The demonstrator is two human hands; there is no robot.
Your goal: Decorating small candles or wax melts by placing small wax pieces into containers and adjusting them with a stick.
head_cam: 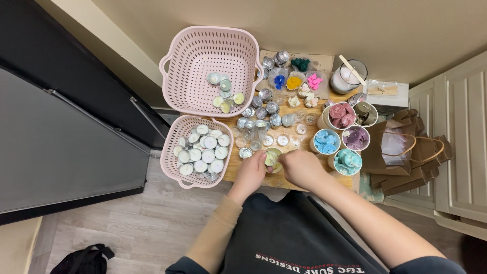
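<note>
My left hand [252,172] and my right hand [300,167] meet over the near edge of a small wooden table [289,180]. Between their fingers sits a small pale green tealight candle [272,157] in a clear cup; both hands appear to grip it. Just beyond lie several empty clear and silver tealight cups [258,129]. A pink perforated basket [197,150] to the left of my left hand holds several white tealights. A larger pink basket [210,68] behind it holds a few pale candles.
Paper cups of blue [326,141], purple [355,138], teal [348,160] and dark red [341,114] wax pieces stand to the right. A white jar with a wooden stick [348,76], brown paper bags [406,152], a dark cabinet on the left and white cupboard doors on the right surround the table.
</note>
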